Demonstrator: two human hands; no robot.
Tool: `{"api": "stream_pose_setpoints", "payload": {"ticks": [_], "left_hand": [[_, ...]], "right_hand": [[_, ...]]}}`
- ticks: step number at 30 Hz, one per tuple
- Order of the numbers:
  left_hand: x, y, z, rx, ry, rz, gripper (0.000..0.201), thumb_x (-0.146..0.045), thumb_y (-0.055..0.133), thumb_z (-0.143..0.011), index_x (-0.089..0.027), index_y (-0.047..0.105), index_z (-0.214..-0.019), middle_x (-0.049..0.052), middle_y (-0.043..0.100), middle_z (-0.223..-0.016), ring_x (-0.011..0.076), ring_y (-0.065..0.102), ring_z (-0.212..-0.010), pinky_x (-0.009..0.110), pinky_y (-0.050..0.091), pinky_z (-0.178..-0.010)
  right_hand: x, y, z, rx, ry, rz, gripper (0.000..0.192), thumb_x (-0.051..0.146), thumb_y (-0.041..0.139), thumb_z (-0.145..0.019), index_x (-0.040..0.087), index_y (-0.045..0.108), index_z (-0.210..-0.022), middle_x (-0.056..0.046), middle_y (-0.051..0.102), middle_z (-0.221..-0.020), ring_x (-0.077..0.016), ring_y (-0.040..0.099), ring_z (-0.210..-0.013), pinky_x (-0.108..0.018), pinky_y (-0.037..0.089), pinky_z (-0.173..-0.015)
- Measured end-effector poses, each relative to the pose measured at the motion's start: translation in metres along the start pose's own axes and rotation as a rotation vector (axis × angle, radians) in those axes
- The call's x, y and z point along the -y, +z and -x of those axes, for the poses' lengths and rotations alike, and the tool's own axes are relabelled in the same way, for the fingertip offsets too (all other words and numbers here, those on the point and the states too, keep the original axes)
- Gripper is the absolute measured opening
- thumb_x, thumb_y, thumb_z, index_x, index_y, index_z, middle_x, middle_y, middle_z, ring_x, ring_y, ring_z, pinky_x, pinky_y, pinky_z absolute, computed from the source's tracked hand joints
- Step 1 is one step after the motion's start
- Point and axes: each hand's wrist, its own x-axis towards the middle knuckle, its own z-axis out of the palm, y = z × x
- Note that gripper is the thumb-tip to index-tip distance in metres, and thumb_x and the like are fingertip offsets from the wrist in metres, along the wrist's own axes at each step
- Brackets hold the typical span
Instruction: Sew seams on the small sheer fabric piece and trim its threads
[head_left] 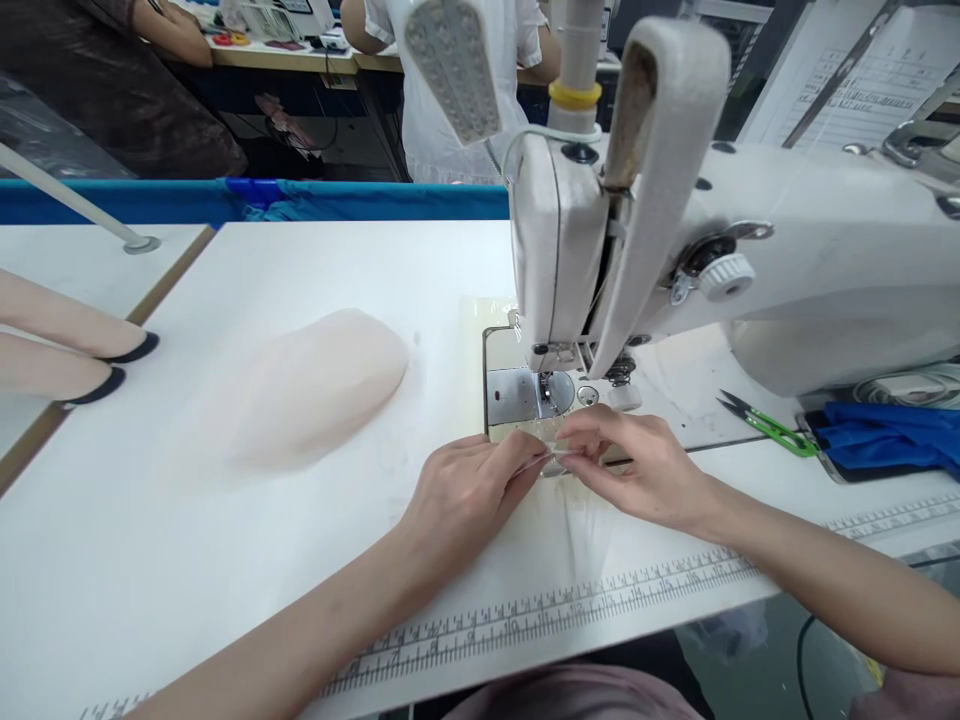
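A sheer strip (553, 455) is lying between the fingertips of both hands, just in front of the needle plate (516, 395) of a white sewing machine (559, 250). The left hand (461, 500) is pinching it with thumb and fingers together; the right hand (637, 468) is likewise closing its fingertips on the strip from the opposite side. The step in hand appears to be arranging the strip by touch; the next move seems to be calling for an even pinch, with the fingertips staying clear of the needle. To the left, a pale beige piece (330, 385) is resting on the white table (225, 560). To the right, green-handled snips (784, 433) are lying beside a blue cloth (885, 435), which is partly covering a dark flat object (836, 462); whether this is serving as a shallow tray cannot be told. Beyond, a person in white (465, 130) is standing near another worktable (330, 62).
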Motion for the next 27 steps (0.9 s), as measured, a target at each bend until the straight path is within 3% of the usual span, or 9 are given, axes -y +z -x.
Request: {"api": "stream_pose_setpoints", "payload": {"ticks": [8, 20, 27], "left_hand": [[-0.0024, -0.0016, -0.0014, 0.006, -0.003, -0.003, 0.01, -0.019, 0.049, -0.095, -0.018, 0.053, -0.086, -0.008, 0.055, -0.053, 0.0073, 0.05, -0.044, 0.019, 0.038, -0.046], [-0.0029, -0.0055, -0.0042, -0.021, 0.075, 0.02, 0.006, -0.017, 0.052, -0.094, -0.016, 0.055, -0.09, -0.006, 0.061, -0.06, 0.0073, 0.051, -0.046, 0.02, 0.041, -0.05], [-0.0047, -0.0072, -0.0057, -0.043, 0.059, 0.029, 0.013, -0.022, 0.053, -0.094, -0.017, 0.055, -0.082, -0.006, 0.057, -0.056, 0.0074, 0.05, -0.045, 0.02, 0.039, -0.048]], "right_hand": [[0.0007, -0.0002, -0.001, 0.011, -0.006, -0.003, 0.013, 0.015, 0.057, -0.088, 0.019, 0.058, -0.1, 0.0, 0.065, -0.08, -0.0088, 0.06, -0.063, -0.021, 0.052, -0.058], [0.0012, -0.0027, -0.0016, 0.044, -0.08, 0.037, 0.018, 0.01, 0.053, -0.087, 0.018, 0.059, -0.102, 0.0, 0.063, -0.08, -0.0088, 0.057, -0.063, -0.022, 0.05, -0.059], [0.0031, -0.0023, -0.0035, 0.047, -0.086, 0.061, 0.015, 0.015, 0.052, -0.09, 0.018, 0.06, -0.101, 0.001, 0.064, -0.076, -0.0086, 0.056, -0.061, -0.021, 0.048, -0.056]]}}
